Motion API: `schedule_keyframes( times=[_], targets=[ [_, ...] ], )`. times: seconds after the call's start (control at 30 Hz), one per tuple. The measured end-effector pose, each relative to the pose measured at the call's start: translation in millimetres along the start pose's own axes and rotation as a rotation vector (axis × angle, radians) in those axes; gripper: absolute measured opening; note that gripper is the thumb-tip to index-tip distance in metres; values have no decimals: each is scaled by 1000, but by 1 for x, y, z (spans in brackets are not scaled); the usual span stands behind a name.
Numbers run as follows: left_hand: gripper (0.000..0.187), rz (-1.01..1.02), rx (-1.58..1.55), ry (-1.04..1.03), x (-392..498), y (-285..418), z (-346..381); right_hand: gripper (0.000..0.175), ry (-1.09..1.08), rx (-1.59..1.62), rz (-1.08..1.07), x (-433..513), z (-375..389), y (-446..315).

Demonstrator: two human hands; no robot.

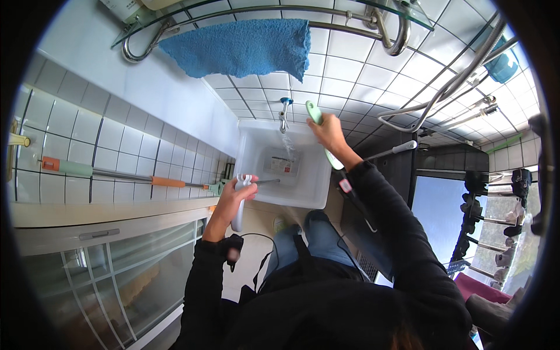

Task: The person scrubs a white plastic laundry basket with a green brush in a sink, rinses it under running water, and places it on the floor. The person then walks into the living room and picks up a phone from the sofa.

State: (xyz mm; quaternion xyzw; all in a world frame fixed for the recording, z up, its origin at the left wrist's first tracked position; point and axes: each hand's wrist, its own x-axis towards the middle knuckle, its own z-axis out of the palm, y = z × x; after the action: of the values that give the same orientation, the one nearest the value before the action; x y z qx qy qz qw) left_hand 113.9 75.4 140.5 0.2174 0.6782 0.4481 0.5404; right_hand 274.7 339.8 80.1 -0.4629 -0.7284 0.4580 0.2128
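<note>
My right hand (329,131) grips a long pale-green handle (312,109) with a hanging hole at its top. Below my fingers a whitish-green lower part (334,160) shows over the basin's right rim. In my left hand (232,199) is a white plastic piece (238,214), at the near left corner of the basin. A thin grey rod (267,181) points from that hand over the basin; whether it joins the white piece I cannot tell. Water runs from a metal tap (283,120) into the white basin (315,192), onto a printed sheet or label (281,166) at its bottom.
A blue towel (245,48) hangs from a metal rail under a glass shelf (420,19). A pole with orange and green grips (122,174) runs along the left tiled wall. At right are a shower hose (455,78), a dark cabinet (389,175) and a white-handled rod (404,147).
</note>
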Motion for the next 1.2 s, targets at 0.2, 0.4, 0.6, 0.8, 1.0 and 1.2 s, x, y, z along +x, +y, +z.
schedule_keyframes(
  times=[0.2,0.4,0.6,0.8,1.0,1.2],
  targets=[
    [37,4,54,41,-4,5,5,41,-105,-191,67,43,100,27],
    [39,29,27,38,-5,7,8,32,-385,49,173,72,115,26],
    [66,57,-367,-195,-5,-5,-13,37,-74,-388,19,28,49,92],
    [58,-146,-101,117,43,-107,-28,11,-97,385,255,-53,24,147],
    [33,299,240,244,120,-169,22,37,-369,1013,329,-123,17,160],
    [37,320,267,454,157,-112,19,18,-373,1138,767,-148,0,173]
  ],
)
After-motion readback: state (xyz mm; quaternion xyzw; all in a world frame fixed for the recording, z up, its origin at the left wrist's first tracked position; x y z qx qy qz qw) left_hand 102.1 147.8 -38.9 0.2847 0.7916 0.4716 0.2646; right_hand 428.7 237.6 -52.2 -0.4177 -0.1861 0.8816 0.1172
